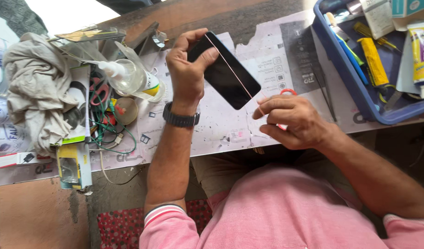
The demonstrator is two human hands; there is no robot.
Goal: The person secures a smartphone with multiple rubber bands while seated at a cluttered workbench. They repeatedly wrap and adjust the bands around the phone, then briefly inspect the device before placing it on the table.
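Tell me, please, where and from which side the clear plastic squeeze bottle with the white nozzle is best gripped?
Grip the clear plastic squeeze bottle around its round body, probably coming from above: it lies on its side among green wires, beside a crumpled beige cloth, its nozzle pointing toward the cloth. The body is the widest, freest part. The left hand holding the black phone is nearest.

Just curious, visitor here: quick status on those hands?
Left hand grips black glossy phone. Right hand pinches thin taut wire stretched across it. Nothing blocking.
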